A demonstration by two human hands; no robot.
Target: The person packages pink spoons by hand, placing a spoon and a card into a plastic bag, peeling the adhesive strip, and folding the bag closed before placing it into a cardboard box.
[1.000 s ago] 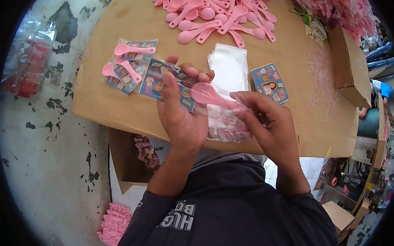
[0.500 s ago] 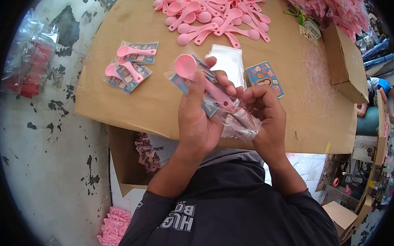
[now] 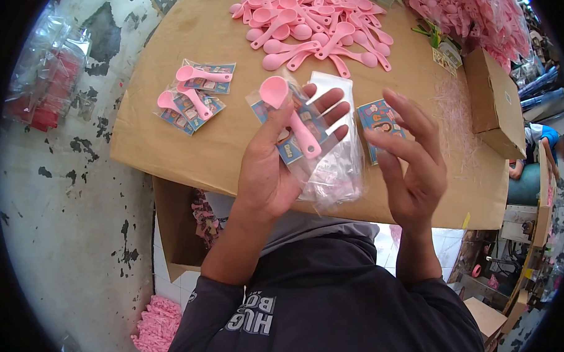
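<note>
My left hand (image 3: pixel 272 167) holds a clear bag with a pink spoon (image 3: pixel 304 135) and a blue printed card (image 3: pixel 290 150) inside, the thumb over the spoon and the other fingers behind the bag. To the right, my right hand (image 3: pixel 415 165) is raised with its fingers apart and nothing in them. Beneath the hands lies a stack of clear bags (image 3: pixel 349 155), and beside it are blue cards (image 3: pixel 376 117). Several bagged spoons with cards (image 3: pixel 195 98) rest on the table's left part.
Loose pink spoons (image 3: pixel 320 35) are heaped at the table's far side. A large bag of pink pieces (image 3: pixel 475 14) and a cardboard box (image 3: pixel 491 106) stand at the right. An open box (image 3: pixel 178 223) sits below the table (image 3: pixel 150 143). Part of another person (image 3: pixel 535 142) shows far right.
My right hand has let go of the bag's lower end and moved right, its fingers spreading. The bag's loose end now hangs down, and my left hand's fingers have straightened behind it.
</note>
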